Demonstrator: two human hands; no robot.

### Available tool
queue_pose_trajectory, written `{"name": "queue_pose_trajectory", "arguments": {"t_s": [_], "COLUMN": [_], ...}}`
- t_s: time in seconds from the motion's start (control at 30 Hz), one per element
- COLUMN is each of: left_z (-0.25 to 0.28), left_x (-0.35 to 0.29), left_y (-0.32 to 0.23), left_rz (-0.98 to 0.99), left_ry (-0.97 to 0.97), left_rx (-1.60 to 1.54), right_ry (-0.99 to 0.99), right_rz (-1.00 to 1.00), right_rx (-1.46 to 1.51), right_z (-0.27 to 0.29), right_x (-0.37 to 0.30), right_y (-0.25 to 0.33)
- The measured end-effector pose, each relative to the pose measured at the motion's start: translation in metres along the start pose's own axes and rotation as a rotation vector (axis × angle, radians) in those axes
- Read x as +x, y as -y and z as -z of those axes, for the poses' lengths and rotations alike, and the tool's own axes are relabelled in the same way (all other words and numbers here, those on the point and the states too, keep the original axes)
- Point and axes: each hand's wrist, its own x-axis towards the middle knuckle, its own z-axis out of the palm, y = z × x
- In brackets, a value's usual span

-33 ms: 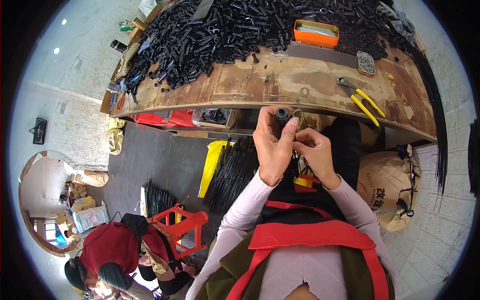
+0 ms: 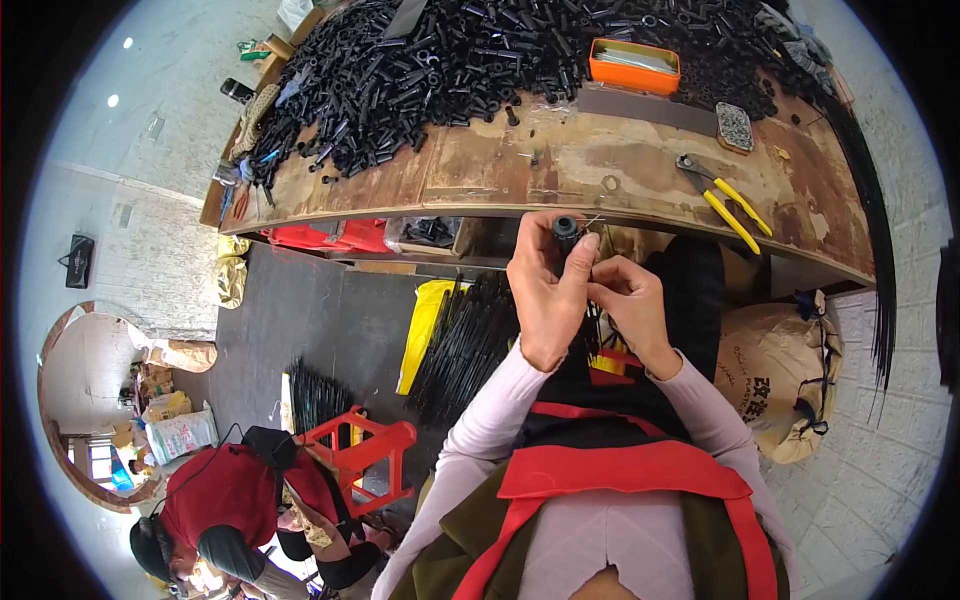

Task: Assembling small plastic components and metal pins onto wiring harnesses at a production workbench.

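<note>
A person in a pale pink top and red apron sits close to a wooden worktop, a dark tube upright in the left hand, just off the front edge. The left fingers and thumb wrap the tube, its round mouth facing up, a grip that probably steadies it and leaves the opening in plain sight. A thin wire or pin sticks out beside the left thumb; what holds it is unclear. The right hand, just beside the left, brings thumb and fingertips together below the tube's mouth; whether anything is pinched there cannot be told.

Across the back of the worktop, a heap of black tubes sits apparently pushed back to leave bare wood in front. An orange box of thin pieces and a small tin stand to the right, seemingly for easy reach, as do pliers, yellow handles turned toward the person. Long black rods lie bunched below, beside a yellow sheet, likely to keep them together.
</note>
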Motion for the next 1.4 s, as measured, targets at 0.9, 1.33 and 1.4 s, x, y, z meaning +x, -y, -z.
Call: {"name": "queue_pose_trajectory", "arguments": {"t_s": [0.9,1.33,1.4], "left_z": [0.023,0.010,0.011], "left_x": [0.014,-0.002,-0.004], "left_y": [-0.006,-0.012,-0.006], "left_rz": [0.176,0.089,-0.019], "left_ry": [0.415,0.346,0.340], "left_rx": [-0.215,-0.067,0.010], "right_ry": [0.108,0.023,0.041], "right_rz": [0.341,0.412,0.420], "right_rx": [-0.330,-0.355,-0.375], "right_z": [0.014,0.006,0.006], "right_x": [-0.017,-0.021,-0.021], "right_y": [0.028,0.022,0.023]}}
